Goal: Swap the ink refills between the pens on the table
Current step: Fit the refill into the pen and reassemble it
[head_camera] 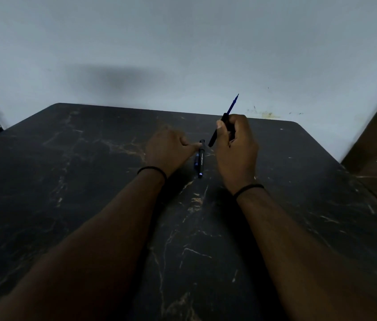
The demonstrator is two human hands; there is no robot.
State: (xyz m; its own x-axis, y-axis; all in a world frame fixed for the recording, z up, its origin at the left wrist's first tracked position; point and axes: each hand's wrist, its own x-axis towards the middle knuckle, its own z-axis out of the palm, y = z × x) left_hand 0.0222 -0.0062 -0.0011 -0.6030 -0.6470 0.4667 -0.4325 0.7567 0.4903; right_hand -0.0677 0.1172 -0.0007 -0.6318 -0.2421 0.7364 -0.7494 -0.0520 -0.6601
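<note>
1. Head view: a dark pen barrel (pixel 215 135) is gripped in the curled fingers of the right hand (pixel 235 147), raised off the surface (pixel 67 181). A blue refill (pixel 232 104) is seen projecting from the barrel's upper end, pointing up and away toward the wall (pixel 183 42).
2. Head view: a second pen (pixel 201 158) is seen lying flat on the surface between the two hands, its long axis running roughly toward and away from the person, with a pale tip at the near end.
3. Head view: the left hand (pixel 169 150) is held low at the surface, its thumb or a finger stretched out to touch the far part of the lying pen. Whether the other fingers are curled cannot be told.
4. Head view: the lying pen is placed just right of the left hand, so that hand is judged the nearer for lifting it; the right hand is occupied.
5. Head view: a small blue piece (pixel 196 158) is seen lying against the pen's left side; what it is cannot be told.
</note>
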